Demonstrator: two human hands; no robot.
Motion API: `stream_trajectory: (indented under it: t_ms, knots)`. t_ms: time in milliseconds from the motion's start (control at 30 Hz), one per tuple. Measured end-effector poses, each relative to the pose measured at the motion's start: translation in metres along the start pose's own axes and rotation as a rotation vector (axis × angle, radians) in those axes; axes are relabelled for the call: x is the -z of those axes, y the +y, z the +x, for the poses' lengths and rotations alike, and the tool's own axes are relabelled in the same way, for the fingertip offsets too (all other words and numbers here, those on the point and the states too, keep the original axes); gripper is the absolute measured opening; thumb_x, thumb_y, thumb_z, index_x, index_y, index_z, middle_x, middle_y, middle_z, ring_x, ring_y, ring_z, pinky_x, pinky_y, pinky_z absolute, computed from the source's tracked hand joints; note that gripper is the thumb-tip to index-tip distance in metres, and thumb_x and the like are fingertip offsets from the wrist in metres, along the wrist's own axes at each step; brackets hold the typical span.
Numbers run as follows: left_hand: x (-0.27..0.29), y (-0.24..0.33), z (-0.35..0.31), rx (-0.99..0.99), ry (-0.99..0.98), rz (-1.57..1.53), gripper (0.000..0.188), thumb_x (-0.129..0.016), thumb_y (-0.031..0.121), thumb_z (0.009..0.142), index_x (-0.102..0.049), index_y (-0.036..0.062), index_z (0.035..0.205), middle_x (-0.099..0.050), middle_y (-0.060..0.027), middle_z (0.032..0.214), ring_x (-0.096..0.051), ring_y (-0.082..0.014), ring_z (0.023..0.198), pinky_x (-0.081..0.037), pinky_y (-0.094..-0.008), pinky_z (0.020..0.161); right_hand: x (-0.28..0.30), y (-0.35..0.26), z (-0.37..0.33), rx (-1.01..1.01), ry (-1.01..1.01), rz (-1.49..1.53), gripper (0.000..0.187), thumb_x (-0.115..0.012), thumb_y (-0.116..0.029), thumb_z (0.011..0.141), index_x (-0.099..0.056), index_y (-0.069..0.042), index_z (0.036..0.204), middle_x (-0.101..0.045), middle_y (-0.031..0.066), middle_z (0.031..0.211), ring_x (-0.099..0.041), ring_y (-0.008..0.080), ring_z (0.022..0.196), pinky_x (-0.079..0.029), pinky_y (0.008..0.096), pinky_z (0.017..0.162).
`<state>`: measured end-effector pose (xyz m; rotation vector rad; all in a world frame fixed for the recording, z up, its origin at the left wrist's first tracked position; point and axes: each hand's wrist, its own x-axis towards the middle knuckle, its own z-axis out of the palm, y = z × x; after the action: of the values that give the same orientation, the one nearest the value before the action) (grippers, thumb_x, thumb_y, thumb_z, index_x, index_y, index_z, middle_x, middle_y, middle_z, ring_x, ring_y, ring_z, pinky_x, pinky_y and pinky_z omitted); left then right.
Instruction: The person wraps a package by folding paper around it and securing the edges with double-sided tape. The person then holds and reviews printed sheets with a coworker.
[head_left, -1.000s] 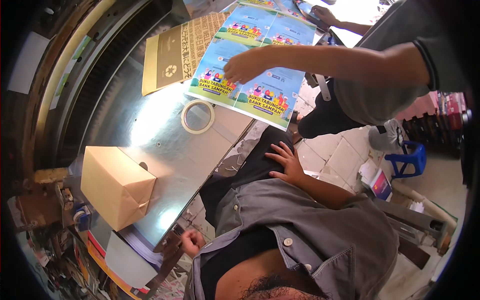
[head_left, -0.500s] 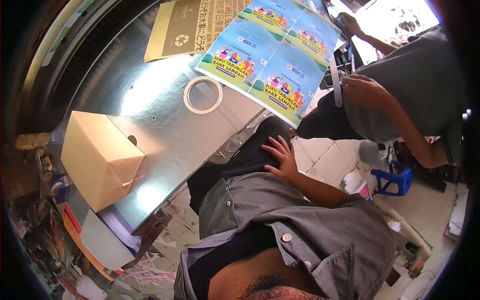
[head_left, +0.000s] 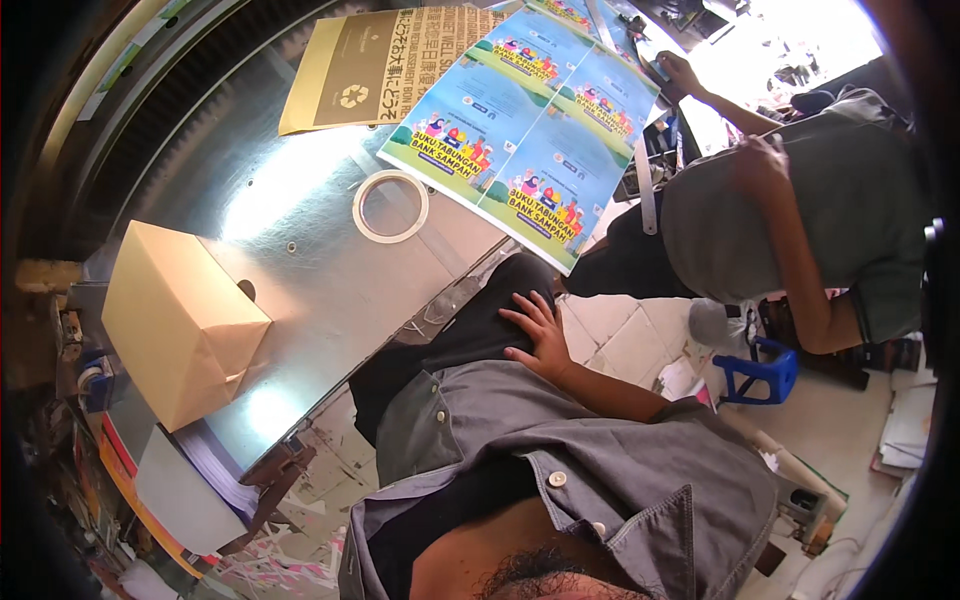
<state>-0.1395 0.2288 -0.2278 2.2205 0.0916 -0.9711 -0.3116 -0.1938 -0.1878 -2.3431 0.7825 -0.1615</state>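
Observation:
My right hand (head_left: 538,335) rests flat on my dark-trousered thigh (head_left: 480,330), fingers apart and holding nothing. It lies just off the edge of a shiny metal table (head_left: 300,270). Nearest on the table are a roll of white tape (head_left: 390,206) and a large sheet of colourful printed covers (head_left: 530,130). My left hand does not show. A co-worker in a grey-green shirt (head_left: 840,200) stands at the right, one hand (head_left: 683,72) at the table's far end, the other hand (head_left: 760,152) against their own back.
A tan paper-wrapped box (head_left: 180,320) sits on the table's near left, above a stack of white sheets (head_left: 195,480). A brown printed cardboard sheet (head_left: 370,65) lies at the far side. A metal ruler (head_left: 645,185) hangs by the table edge. A blue plastic stool (head_left: 760,372) stands on the tiled floor.
The co-worker's arm has pulled back off the printed sheet and the person has turned away to the right. My right hand has stayed on my thigh.

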Motion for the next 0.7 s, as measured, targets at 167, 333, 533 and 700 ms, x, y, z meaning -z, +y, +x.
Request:
stream_trajectory:
  t_ms: [167, 333, 533, 700]
  knots:
    - [-0.006, -0.002, 0.003, 0.003, -0.012, -0.010, 0.022, -0.076, 0.022, 0.100, -0.064, 0.0038, 0.095, -0.054, -0.0001, 0.068, -0.046, -0.0086, 0.064, -0.038, -0.0315, 0.057, 0.002, -0.003, 0.002, -0.004, -0.003, -0.006, 0.074, -0.071, -0.065, 0.087, -0.059, -0.028, 0.151, -0.041, 0.0096, 0.169, -0.026, 0.0419, 0.160, -0.016, 0.0695, 0.124]
    - [-0.009, -0.005, 0.002, 0.016, -0.014, -0.013, 0.022, -0.076, 0.022, 0.100, -0.064, 0.0038, 0.095, -0.054, -0.0001, 0.068, -0.046, -0.0086, 0.064, -0.038, -0.0316, 0.057, 0.000, -0.003, 0.001, 0.012, -0.003, -0.002, 0.074, -0.071, -0.065, 0.088, -0.059, -0.029, 0.151, -0.041, 0.0097, 0.169, -0.026, 0.0419, 0.160, -0.016, 0.0701, 0.124]
    - [-0.015, -0.009, 0.002, 0.016, -0.016, -0.022, 0.023, -0.075, 0.022, 0.100, -0.064, 0.0037, 0.094, -0.054, -0.0001, 0.067, -0.046, -0.0086, 0.064, -0.038, -0.0316, 0.057, 0.000, -0.002, 0.001, 0.022, 0.014, -0.003, 0.074, -0.072, -0.063, 0.087, -0.060, -0.028, 0.151, -0.041, 0.0096, 0.169, -0.027, 0.0418, 0.160, -0.018, 0.0710, 0.122]
    - [-0.012, -0.013, -0.001, 0.036, -0.004, -0.019, 0.023, -0.075, 0.023, 0.100, -0.064, 0.0037, 0.094, -0.054, -0.0001, 0.067, -0.046, -0.0086, 0.064, -0.038, -0.0316, 0.057, -0.001, 0.001, -0.001, 0.018, 0.002, -0.011, 0.074, -0.072, -0.062, 0.086, -0.059, -0.028, 0.151, -0.041, 0.0095, 0.169, -0.027, 0.0416, 0.160, -0.019, 0.0711, 0.122]
